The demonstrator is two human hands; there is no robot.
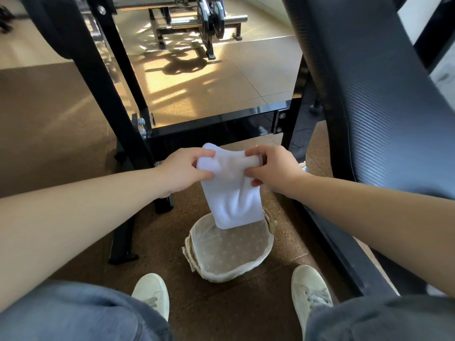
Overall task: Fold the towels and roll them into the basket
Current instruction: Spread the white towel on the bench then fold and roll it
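Gym floor (61,124), lined basket (231,252), L hand (182,168) & R hand (275,168) grips clamped on white towel (234,200)

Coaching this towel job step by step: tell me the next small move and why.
Probably start rolling the towel down from its top edge. The left hand and right hand both pinch that edge, the towel hangs as a narrow, unrolled strip, and its lower end dangles over the basket, which shows no towel inside.

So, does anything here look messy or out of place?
Nothing spilled or damaged. The towel hangs unrolled from the left hand and right hand, its lower end dangling over the far rim of the basket. The liner flaps out loosely at its left edge.
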